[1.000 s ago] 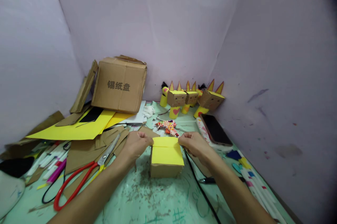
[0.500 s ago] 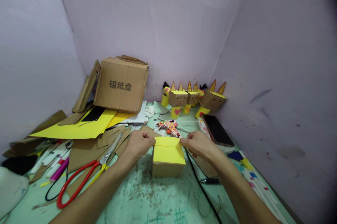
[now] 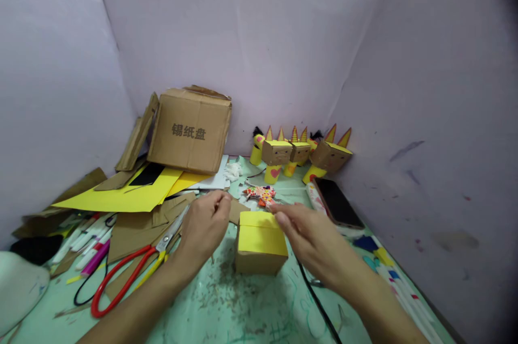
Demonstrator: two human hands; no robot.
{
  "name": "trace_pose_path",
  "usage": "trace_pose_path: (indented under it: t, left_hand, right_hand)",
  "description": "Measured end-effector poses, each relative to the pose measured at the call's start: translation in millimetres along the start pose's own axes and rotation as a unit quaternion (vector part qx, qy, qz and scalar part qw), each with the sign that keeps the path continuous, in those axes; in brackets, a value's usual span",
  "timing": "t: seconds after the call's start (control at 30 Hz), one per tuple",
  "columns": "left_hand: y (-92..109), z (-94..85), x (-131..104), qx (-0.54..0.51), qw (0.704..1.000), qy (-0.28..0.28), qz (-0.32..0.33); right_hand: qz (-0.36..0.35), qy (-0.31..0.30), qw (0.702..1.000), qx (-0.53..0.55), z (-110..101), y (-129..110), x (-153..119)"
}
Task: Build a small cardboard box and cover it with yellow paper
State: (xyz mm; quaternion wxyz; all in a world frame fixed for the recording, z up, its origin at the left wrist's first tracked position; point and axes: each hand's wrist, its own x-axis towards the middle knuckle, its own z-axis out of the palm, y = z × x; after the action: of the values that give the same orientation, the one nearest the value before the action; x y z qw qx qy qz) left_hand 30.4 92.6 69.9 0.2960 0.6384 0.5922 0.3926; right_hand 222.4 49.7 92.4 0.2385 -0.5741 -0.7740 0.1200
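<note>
A small cardboard box (image 3: 261, 263) stands on the green tabletop between my hands. Yellow paper (image 3: 262, 237) covers its top, creased near the far edge, where a strip sticks out. My left hand (image 3: 207, 225) is just left of the box, apart from it, its fingers curled in with nothing visible in them. On the other side, my right hand (image 3: 309, 233) has its fingers stretched forward beside the paper's far right corner. Whether they touch the paper I cannot tell. Behind the box lies a patterned paper piece (image 3: 261, 193).
Red-and-yellow-handled scissors (image 3: 121, 279) lie at left among cardboard scraps, markers and yellow sheets (image 3: 121, 201). A large carton (image 3: 190, 131) leans at the back. Several yellow-and-brown cardboard figures (image 3: 277, 154) stand back right, near a phone (image 3: 339, 203). A black cable (image 3: 318, 303) runs along the right.
Both hands have come off the paper's far corners: my left hand has drawn away to the left, and the right fingers have straightened. The camera view has shifted slightly.
</note>
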Motion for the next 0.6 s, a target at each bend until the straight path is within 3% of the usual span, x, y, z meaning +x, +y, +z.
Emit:
trace_pose_path:
  t: [0.03,0.1,0.17,0.3,0.47,0.6]
  left_hand:
    - [1,-1.4,-5,0.068,0.993,0.016,0.094]
    - [2,-0.1,-17,0.185,0.950,-0.005,0.249]
    - [-1,5.8,-26,0.255,0.915,-0.066,0.305]
    - [-10,20.0,-33,0.317,0.889,-0.133,0.304]
    - [-16,24.2,-33,0.339,0.882,-0.150,0.290]
    - [-17,22.4,-35,0.339,0.885,-0.154,0.279]
  right_hand:
    - [-0.051,-0.006,0.999,-0.013,4,-7,-6]
    - [-0.119,-0.038,0.991,-0.046,15,-14,-15]
    - [-0.139,-0.060,0.986,-0.073,26,-13,-20]
    - [-0.131,-0.073,0.984,-0.100,42,-3,-19]
    - [-0.094,-0.084,0.982,-0.141,51,-1,-18]
    - [-0.059,-0.059,0.984,-0.157,52,5,-17]
